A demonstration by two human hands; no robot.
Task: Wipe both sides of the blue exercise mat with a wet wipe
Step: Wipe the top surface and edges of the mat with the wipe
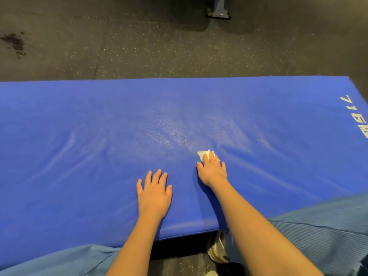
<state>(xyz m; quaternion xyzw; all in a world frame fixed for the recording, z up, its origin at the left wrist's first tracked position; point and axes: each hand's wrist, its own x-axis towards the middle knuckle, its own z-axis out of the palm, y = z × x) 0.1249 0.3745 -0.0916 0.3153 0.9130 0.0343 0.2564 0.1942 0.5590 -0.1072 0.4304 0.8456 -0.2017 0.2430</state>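
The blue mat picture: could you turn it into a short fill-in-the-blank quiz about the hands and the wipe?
1. The white wipe lies partly under the fingers of the ____ hand.
2. The left hand rests flat on the mat and holds ____.
3. The mat lies on a dark speckled ____.
Missing words: right (the right hand); nothing; floor.
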